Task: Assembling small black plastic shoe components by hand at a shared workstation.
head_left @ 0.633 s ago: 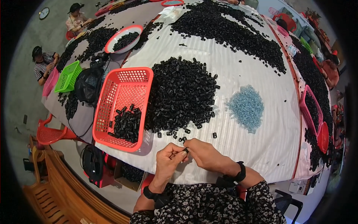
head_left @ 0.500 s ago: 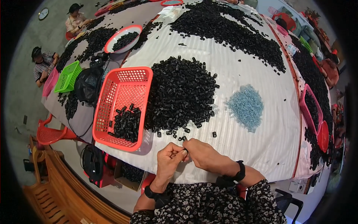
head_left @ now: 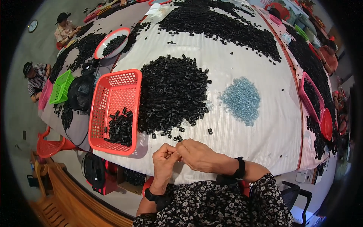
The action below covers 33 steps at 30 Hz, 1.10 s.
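Note:
Just in front of my body, my left hand (head_left: pixel 164 163) and my right hand (head_left: pixel 199 155) meet at the fingertips, both closed in a pinch. Whatever lies between them is hidden by the fingers. Right beyond the knuckles is a large heap of small black tubular plastic pieces (head_left: pixel 172 92), with a few strays (head_left: pixel 179 138) close to my right fingers. To the left of the heap stands a red perforated plastic basket (head_left: pixel 99 119), partly filled with similar black pieces (head_left: pixel 120 128). A smaller pile of clear bluish small parts (head_left: pixel 242 101) lies to the right.
White cloth (head_left: pixel 227 151) covers the table. One black piece (head_left: pixel 210 131) lies alone on it. Farther off are more black heaps (head_left: pixel 223 28), a red-rimmed bowl (head_left: pixel 123 45), a green basket (head_left: pixel 61 87) and a pink basket (head_left: pixel 311 96). Other people sit along neighbouring tables.
The view has shifted, so the table's contents appear farther left. My hands stay pinched together; a dark bit seen between the fingers earlier is now out of sight.

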Available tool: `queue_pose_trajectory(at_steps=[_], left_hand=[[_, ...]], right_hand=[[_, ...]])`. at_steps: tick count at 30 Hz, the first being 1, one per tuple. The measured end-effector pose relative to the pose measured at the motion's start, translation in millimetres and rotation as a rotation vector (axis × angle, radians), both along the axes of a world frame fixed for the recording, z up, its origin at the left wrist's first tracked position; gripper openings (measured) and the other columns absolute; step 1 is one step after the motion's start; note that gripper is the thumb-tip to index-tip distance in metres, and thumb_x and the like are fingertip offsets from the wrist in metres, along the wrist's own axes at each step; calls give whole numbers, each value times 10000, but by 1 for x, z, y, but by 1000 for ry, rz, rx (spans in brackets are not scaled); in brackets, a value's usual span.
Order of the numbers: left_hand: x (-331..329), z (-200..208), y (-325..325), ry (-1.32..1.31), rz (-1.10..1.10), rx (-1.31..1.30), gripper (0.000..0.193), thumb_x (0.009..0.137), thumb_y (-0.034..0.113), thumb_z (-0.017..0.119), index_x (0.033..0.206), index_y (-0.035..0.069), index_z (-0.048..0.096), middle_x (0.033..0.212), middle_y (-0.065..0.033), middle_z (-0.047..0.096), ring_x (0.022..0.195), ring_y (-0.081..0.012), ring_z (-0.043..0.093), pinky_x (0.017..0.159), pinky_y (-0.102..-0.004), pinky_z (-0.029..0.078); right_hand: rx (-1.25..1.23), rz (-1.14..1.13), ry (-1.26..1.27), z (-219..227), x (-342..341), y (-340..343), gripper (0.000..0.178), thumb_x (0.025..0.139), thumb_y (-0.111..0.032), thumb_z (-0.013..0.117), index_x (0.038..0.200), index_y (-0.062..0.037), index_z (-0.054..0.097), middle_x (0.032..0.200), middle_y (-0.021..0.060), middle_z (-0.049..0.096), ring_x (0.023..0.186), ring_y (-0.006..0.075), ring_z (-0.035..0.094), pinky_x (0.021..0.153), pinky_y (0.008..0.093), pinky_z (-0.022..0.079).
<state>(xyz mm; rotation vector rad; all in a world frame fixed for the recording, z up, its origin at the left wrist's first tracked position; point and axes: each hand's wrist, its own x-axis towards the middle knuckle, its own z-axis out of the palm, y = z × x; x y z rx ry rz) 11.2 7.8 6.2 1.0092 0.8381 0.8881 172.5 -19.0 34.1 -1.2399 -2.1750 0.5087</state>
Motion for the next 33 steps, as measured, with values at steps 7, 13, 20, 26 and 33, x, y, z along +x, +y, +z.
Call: queue_pose_trajectory(at_steps=[7,13,20,26,33], left_hand=[[1,0,-3,-113,-17,-86,46,832,-50,573,799,-27,549,717,-93,624,633,-103,586,597,-215,485],[3,0,-4,-58,-30,-52,51,835,-56,568,796,-31,548,730,-106,627,642,-115,588,606,-227,489],[13,6,-3,-47,36,-51,75,817,-56,580,766,-16,542,688,-55,603,601,-71,542,556,-189,427],[9,-6,-6,20,48,-113,138,785,-55,607,686,18,542,632,21,531,558,-16,440,507,-163,337],[12,-13,-10,85,45,-111,153,779,-68,600,673,24,538,621,44,488,550,-12,405,496,-162,323]], right_hand=[[-56,99,150,-13,7,3,240,768,-34,599,939,-14,432,839,125,473,778,287,541,648,368,466],[-117,150,275,-12,15,3,195,792,-21,571,928,-15,430,827,127,474,773,289,544,636,367,462],[142,1,-91,-11,10,-4,255,747,-61,567,952,44,456,816,134,485,726,253,553,607,324,482],[170,-15,-180,-18,3,-7,291,752,-119,573,966,48,470,751,100,494,636,204,550,537,290,471],[188,-46,-261,-26,4,-12,260,741,-119,575,929,30,478,709,82,492,597,180,544,499,268,454]])
